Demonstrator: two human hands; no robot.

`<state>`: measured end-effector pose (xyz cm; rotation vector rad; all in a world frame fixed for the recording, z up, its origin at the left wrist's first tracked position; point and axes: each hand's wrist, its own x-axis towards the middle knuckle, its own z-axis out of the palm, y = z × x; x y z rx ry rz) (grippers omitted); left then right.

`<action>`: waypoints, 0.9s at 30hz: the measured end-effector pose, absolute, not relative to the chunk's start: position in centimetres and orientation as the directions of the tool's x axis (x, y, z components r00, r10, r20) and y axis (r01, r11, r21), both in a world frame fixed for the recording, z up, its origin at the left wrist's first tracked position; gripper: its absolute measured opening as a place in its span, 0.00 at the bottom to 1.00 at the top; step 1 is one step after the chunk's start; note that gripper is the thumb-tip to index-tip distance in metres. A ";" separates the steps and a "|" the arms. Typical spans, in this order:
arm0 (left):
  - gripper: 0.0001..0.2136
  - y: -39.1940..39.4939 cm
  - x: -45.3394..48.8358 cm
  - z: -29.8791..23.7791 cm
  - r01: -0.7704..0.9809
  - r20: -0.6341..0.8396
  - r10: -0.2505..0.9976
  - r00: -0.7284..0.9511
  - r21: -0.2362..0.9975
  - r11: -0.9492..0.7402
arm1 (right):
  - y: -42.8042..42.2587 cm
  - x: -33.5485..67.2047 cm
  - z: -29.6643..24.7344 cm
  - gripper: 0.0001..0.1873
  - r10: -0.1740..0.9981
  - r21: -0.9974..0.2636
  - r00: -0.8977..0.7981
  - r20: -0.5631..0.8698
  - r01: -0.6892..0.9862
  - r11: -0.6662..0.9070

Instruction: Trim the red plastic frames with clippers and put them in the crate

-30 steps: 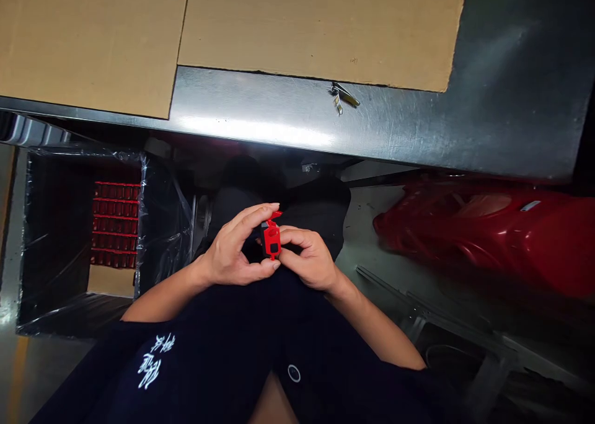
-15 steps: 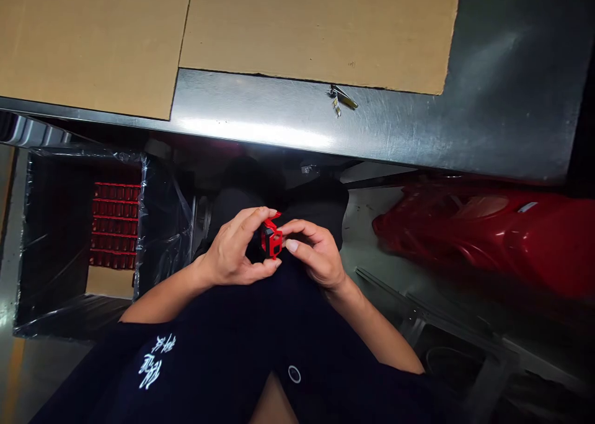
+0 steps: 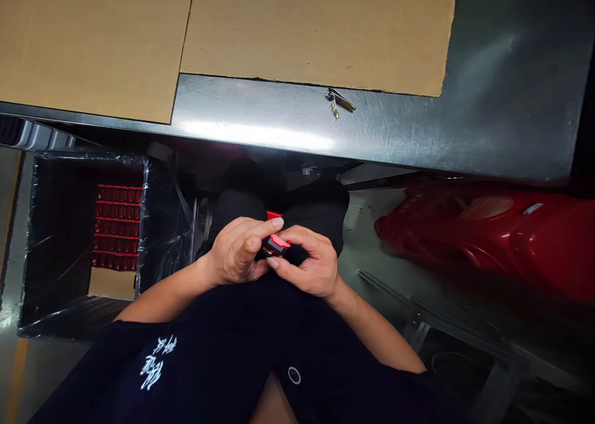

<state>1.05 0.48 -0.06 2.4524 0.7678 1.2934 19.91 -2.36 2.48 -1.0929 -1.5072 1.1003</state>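
White brush-style characters on a dark shirt, not legible, white ring mark on the same shirt

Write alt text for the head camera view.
Seen from above, the person's left hand and right hand pinch a small red-and-black plastic part in front of their dark top. Beyond are a steel table with cardboard sheets, a plastic-wrapped bin of red parts, and a glossy red moulded panel.
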 end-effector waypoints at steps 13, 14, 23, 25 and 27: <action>0.56 0.5 1.3 1.0 0.260 0.622 0.606 0.496 0.560 -0.787 | -3.0 20.5 1.6 0.18 0.912 -0.904 -0.349 -0.215 -0.282 -0.321; 0.56 0.5 1.3 1.0 0.246 0.614 0.619 0.489 0.583 -0.774 | -3.0 20.5 1.6 0.19 0.895 -0.878 -0.369 -0.250 -0.302 -0.370; 0.60 0.3 1.1 1.1 0.171 0.507 0.715 0.482 0.745 -0.644 | -2.3 19.8 1.4 0.22 0.733 -0.595 -0.532 -0.425 -0.446 -0.668; 0.58 0.2 1.0 1.1 0.188 0.440 0.751 0.491 0.789 -0.585 | -2.3 19.6 1.3 0.22 0.725 -0.562 -0.519 -0.453 -0.465 -0.684; 0.56 0.1 0.9 1.2 0.208 0.387 0.777 0.497 0.816 -0.539 | -2.4 19.5 1.2 0.22 0.725 -0.535 -0.496 -0.478 -0.491 -0.688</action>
